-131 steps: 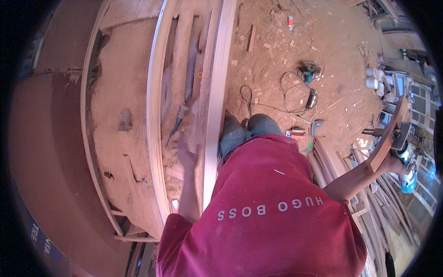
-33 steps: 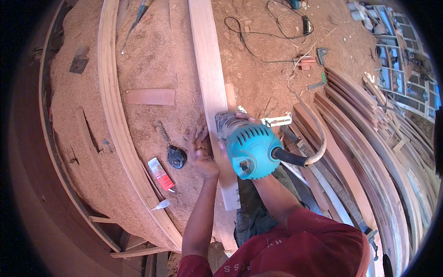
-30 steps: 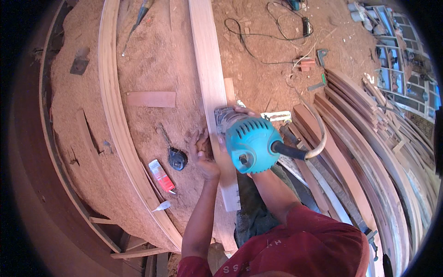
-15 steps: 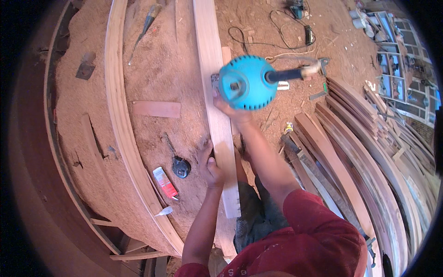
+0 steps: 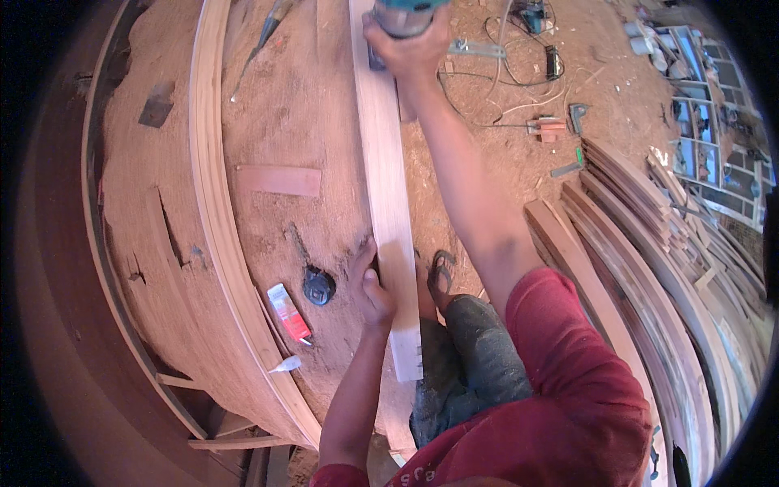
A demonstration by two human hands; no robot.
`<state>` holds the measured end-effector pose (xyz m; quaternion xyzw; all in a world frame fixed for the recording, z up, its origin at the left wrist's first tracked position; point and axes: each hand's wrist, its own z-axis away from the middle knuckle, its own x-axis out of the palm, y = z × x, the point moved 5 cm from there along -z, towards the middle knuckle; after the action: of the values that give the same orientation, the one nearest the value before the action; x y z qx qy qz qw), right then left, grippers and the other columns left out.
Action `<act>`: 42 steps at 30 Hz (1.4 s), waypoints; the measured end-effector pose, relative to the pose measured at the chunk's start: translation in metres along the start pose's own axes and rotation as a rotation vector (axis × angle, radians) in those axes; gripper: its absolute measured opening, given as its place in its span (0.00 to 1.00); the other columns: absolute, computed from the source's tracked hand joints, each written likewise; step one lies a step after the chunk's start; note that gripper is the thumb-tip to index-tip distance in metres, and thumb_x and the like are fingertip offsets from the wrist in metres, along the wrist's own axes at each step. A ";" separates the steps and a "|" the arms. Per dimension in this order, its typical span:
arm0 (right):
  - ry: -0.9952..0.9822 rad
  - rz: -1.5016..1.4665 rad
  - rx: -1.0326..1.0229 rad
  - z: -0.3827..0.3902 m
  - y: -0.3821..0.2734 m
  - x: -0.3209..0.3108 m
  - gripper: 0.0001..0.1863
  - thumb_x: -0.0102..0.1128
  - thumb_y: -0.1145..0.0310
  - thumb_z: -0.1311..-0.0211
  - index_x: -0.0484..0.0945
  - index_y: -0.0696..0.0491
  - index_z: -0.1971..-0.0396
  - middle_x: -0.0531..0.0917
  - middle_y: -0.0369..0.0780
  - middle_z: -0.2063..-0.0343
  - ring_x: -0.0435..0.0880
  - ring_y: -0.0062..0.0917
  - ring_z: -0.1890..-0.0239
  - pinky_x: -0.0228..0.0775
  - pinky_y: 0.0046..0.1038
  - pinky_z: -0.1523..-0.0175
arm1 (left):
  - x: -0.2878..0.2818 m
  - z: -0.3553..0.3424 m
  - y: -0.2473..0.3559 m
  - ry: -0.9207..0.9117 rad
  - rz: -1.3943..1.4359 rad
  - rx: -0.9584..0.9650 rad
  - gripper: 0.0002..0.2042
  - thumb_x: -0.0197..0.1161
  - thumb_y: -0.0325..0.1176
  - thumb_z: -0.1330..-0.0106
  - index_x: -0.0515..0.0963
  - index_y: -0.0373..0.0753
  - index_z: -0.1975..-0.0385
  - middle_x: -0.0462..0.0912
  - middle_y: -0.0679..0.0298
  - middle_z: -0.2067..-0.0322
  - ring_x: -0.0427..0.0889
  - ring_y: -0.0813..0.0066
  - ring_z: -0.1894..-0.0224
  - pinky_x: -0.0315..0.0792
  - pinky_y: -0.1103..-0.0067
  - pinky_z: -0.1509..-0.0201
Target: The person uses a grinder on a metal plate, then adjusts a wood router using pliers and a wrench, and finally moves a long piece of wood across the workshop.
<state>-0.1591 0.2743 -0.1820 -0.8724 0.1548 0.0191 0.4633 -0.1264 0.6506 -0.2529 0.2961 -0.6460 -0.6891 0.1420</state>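
Observation:
A long pale wooden board (image 5: 389, 195) runs away from me, its near end beside my legs. My right hand (image 5: 410, 53) is wrapped round the grey body of a teal-topped power tool (image 5: 403, 20) that looks like a trim router. The tool stands on the far part of the board, its top cut off by the picture's upper edge. Against the board's left edge, near its close end, my left hand (image 5: 373, 288) is closed on the wood; some of its fingers are hidden.
Left of the board lie a black tape measure (image 5: 318, 286), a red-and-white tube (image 5: 289, 314), a flat wood piece (image 5: 280, 180) and a long curved timber (image 5: 213, 178). Stacked timbers (image 5: 600, 276) fill the right. Cords (image 5: 499, 101) trail over the sawdust-covered ground.
My right hand has pushed the tool away from me along the board, and that arm is stretched further. My left hand has stayed at nearly the same place.

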 end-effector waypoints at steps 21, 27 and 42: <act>-0.185 -0.275 -0.005 0.261 -0.090 -0.166 0.21 0.55 0.67 0.33 0.66 0.54 0.42 0.81 0.56 0.55 0.83 0.49 0.54 0.74 0.49 0.47 | -0.023 0.055 -0.095 -0.016 0.069 -0.351 0.24 0.44 0.46 0.31 0.79 0.30 0.57 0.82 0.53 0.56 0.80 0.62 0.54 0.72 0.71 0.48; -0.150 -0.579 0.787 0.265 -0.016 -0.138 0.22 0.53 0.58 0.32 0.68 0.56 0.45 0.79 0.53 0.56 0.79 0.41 0.49 0.74 0.43 0.44 | -0.016 0.052 -0.085 -0.035 -0.001 -0.325 0.23 0.45 0.48 0.31 0.79 0.32 0.58 0.82 0.56 0.58 0.80 0.66 0.57 0.73 0.73 0.51; -0.066 0.051 -0.107 0.113 0.008 -0.041 0.42 0.76 0.46 0.62 0.71 0.57 0.50 0.82 0.43 0.62 0.83 0.33 0.60 0.77 0.35 0.52 | 0.000 0.000 -0.021 0.040 0.010 -0.087 0.23 0.39 0.40 0.28 0.79 0.27 0.59 0.82 0.43 0.55 0.80 0.48 0.49 0.71 0.62 0.42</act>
<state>-0.1879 0.3720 -0.2458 -0.8906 0.1606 0.0679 0.4201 -0.1230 0.6529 -0.2730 0.3001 -0.6139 -0.7097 0.1713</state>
